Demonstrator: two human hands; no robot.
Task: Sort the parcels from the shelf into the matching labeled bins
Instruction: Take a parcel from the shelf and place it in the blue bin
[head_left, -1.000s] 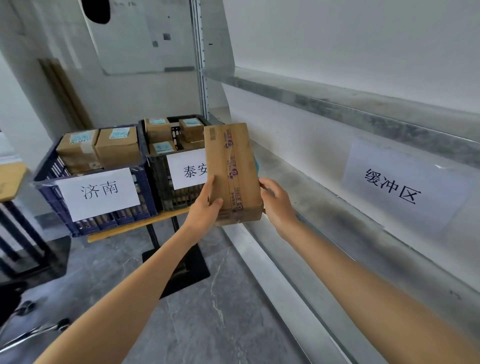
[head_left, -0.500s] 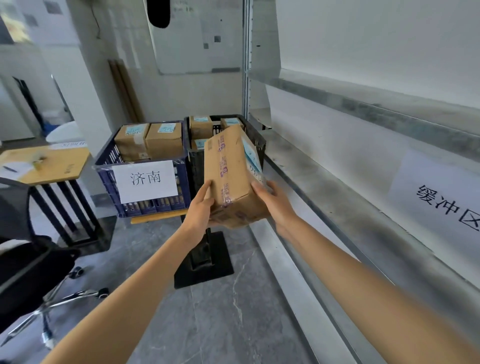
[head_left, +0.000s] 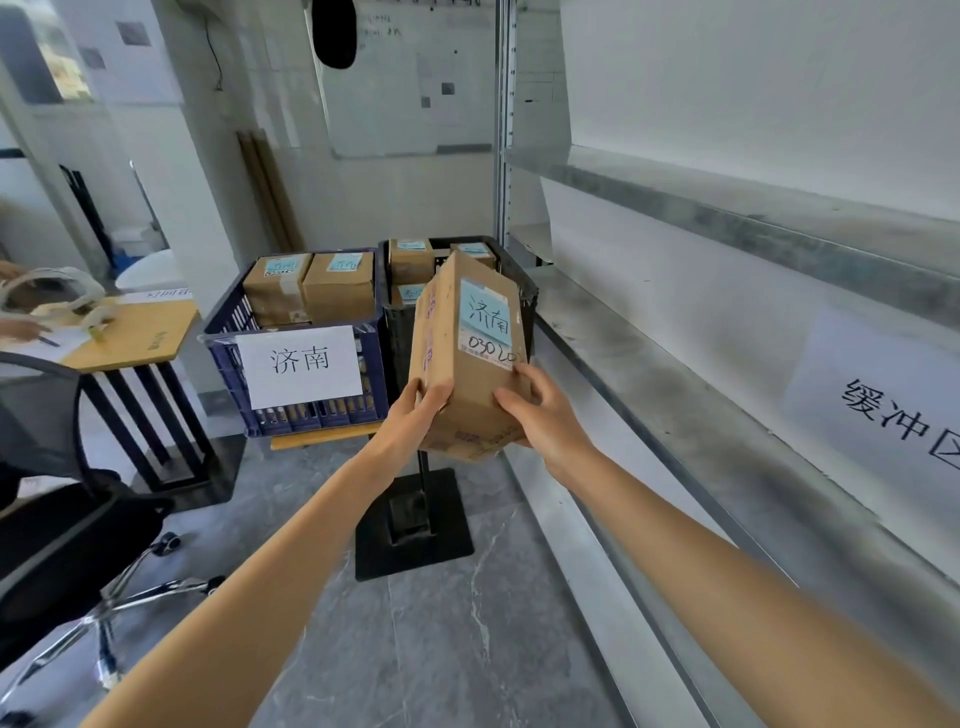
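Turned since a moment ago, the cardboard parcel (head_left: 467, 374) now shows its blue label (head_left: 488, 319), handwritten 济南, to the camera. It is held tilted in the air between both hands. The left hand (head_left: 415, 415) curls round its lower left edge, and the right hand (head_left: 540, 415) grips the lower right side, fingers just under the label. Directly behind the grip stands the black bin (head_left: 397, 348) with parcels inside. Left of the grip, the blue bin (head_left: 223, 364), signed 济南, holds two boxes (head_left: 311, 286). Right of the grip runs the metal shelf (head_left: 623, 364) with a 缓冲区 sign (head_left: 883, 415).
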